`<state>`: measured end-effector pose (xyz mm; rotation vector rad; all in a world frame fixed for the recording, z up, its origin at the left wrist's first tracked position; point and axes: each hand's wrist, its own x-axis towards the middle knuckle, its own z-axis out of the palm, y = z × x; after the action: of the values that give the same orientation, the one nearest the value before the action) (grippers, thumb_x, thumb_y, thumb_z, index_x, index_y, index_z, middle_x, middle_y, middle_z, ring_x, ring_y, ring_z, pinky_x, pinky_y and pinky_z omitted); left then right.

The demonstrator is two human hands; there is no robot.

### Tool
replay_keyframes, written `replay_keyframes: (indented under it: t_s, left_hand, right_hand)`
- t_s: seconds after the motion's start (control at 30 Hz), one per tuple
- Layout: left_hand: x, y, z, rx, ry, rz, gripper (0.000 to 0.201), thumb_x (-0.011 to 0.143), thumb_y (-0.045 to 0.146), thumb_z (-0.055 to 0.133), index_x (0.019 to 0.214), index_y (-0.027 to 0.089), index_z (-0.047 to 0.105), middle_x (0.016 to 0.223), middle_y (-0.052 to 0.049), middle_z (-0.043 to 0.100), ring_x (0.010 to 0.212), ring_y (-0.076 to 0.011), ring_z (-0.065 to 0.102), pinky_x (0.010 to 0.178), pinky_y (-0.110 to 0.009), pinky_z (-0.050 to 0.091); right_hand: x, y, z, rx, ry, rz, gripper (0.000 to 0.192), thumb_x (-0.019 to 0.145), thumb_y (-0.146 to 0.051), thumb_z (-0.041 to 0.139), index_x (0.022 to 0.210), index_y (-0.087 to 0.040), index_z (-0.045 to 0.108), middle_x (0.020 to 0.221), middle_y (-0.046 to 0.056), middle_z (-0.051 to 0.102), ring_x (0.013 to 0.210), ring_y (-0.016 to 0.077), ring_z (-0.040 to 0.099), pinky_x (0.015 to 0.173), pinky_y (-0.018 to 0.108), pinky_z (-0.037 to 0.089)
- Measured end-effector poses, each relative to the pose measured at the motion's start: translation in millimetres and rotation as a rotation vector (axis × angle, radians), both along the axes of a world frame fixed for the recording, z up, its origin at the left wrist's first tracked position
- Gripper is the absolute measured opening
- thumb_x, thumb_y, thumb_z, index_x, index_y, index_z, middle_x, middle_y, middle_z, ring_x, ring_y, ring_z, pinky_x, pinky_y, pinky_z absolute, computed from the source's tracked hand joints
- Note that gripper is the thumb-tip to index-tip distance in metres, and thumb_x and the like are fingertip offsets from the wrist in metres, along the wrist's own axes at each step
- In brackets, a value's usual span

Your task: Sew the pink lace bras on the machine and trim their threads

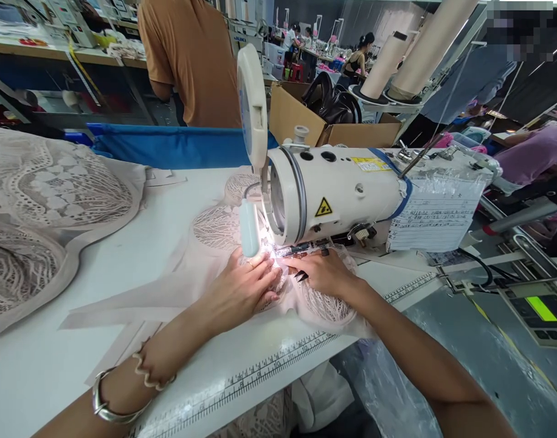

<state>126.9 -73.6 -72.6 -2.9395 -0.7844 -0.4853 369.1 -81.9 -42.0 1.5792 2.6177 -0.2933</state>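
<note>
My left hand [244, 286] lies flat on a pale pink lace garment piece [326, 307], pressing it to the white table [123, 249] just left of the needle area. My right hand [321, 274] rests on the same fabric under the arm of the white sewing machine [337, 194], fingers pointing at the brightly lit needle spot. A small black clip or tool sits between the two hands. The needle itself is lost in the lamp glare. I wear a silver bangle and a coil band on the left wrist.
A stack of lace pieces [41, 207] lies at the far left. A printed ruler [269, 368] runs along the table's front edge. A cardboard box [301, 118] and thread cones [415, 55] stand behind the machine. A person in an orange shirt [191, 61] stands beyond the table. A control panel [540, 310] is at right.
</note>
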Motion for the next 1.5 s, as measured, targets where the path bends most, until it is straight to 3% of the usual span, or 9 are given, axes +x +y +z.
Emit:
replay_keyframes:
  t_s: [0.17,0.33,0.47,0.57,0.67,0.73,0.87,1.03,1.5]
  left_hand:
    - [1.0,-0.2,-0.6,-0.017,-0.026,0.015,0.041,0.108,0.037,0.033,0.115,0.014,0.066,0.130,-0.017,0.066,0.131,-0.0381,0.052,0.103,-0.060,0.033]
    - [1.2,-0.3,-0.2,-0.030,-0.038,0.011,0.042,0.107,0.039,0.034,0.127,0.013,0.061,0.127,-0.017,0.068,0.125,-0.0365,0.057,0.104,-0.059,0.032]
    - [4.7,0.3,3.2,-0.035,-0.022,0.020,0.036,0.106,0.038,0.039,0.120,0.017,0.063,0.119,-0.015,0.070,0.114,-0.0348,0.061,0.097,-0.056,0.035]
    - [8.2,-1.3,2.3,-0.007,-0.036,0.045,0.034,0.106,0.035,0.039,0.111,0.015,0.065,0.121,-0.017,0.068,0.119,-0.0356,0.057,0.096,-0.054,0.035]
    - [8.8,-3.2,-0.4,0.000,-0.031,0.024,0.037,0.107,0.033,0.033,0.112,0.013,0.065,0.118,-0.017,0.068,0.110,-0.0325,0.061,0.092,-0.051,0.036]
    - [7.8,-3.6,-1.0,-0.015,-0.035,0.015,0.039,0.107,0.032,0.031,0.120,0.012,0.062,0.107,-0.015,0.070,0.096,-0.0290,0.064,0.092,-0.051,0.036]
    - [6.3,-3.1,-0.1,-0.025,-0.062,0.004,0.033,0.105,0.028,0.037,0.117,0.014,0.064,0.105,-0.013,0.071,0.099,-0.0304,0.065,0.098,-0.057,0.033]
    - [7.0,-1.9,-4.7,-0.014,-0.092,0.022,0.032,0.105,0.021,0.036,0.112,0.015,0.067,0.123,-0.016,0.069,0.125,-0.0348,0.057,0.099,-0.054,0.036]
    - [3.0,8.8,1.4,-0.073,-0.074,0.092,0.034,0.105,0.037,0.041,0.121,0.019,0.065,0.129,-0.013,0.068,0.120,-0.0388,0.060,0.107,-0.068,0.027]
  right_hand:
    - [3.0,1.8,-1.3,0.076,-0.054,0.092,0.066,0.081,0.004,0.045,0.133,-0.030,0.066,0.105,0.002,0.078,0.083,0.0181,0.065,0.059,0.026,0.032]
    - [1.3,2.2,0.0,0.133,-0.082,0.101,0.054,0.088,0.000,0.046,0.127,-0.031,0.068,0.092,0.000,0.078,0.076,0.0182,0.063,0.058,0.028,0.029]
    - [7.7,-4.6,0.2,0.145,-0.048,0.001,0.029,0.098,-0.022,0.055,0.124,-0.027,0.066,0.086,0.002,0.076,0.074,0.0197,0.064,0.063,0.028,0.034]
    - [18.6,-13.6,-5.4,0.162,0.012,-0.017,0.039,0.093,-0.041,0.067,0.126,-0.021,0.060,0.096,0.006,0.075,0.078,0.0206,0.064,0.066,0.028,0.037]
    - [27.1,-20.4,-14.8,0.254,0.030,0.111,0.027,0.097,-0.020,0.056,0.123,-0.021,0.064,0.083,0.002,0.071,0.071,0.0161,0.059,0.061,0.027,0.033]
    - [29.6,-22.1,-20.4,0.371,0.044,0.238,0.035,0.099,-0.009,0.046,0.123,-0.023,0.068,0.071,0.000,0.065,0.066,0.0138,0.055,0.059,0.027,0.031]
    - [28.9,-19.8,-25.1,0.497,0.075,0.353,0.038,0.102,-0.010,0.044,0.123,-0.026,0.072,0.067,-0.001,0.060,0.066,0.0125,0.053,0.059,0.028,0.030]
    - [22.6,-13.2,-22.4,0.465,0.050,0.296,0.039,0.100,-0.008,0.046,0.116,-0.028,0.075,0.066,-0.001,0.060,0.063,0.0125,0.050,0.055,0.028,0.028]
    - [8.1,3.7,-8.1,0.210,-0.029,0.096,0.049,0.087,0.000,0.052,0.118,-0.031,0.075,0.083,-0.001,0.071,0.073,0.0150,0.058,0.057,0.026,0.030]
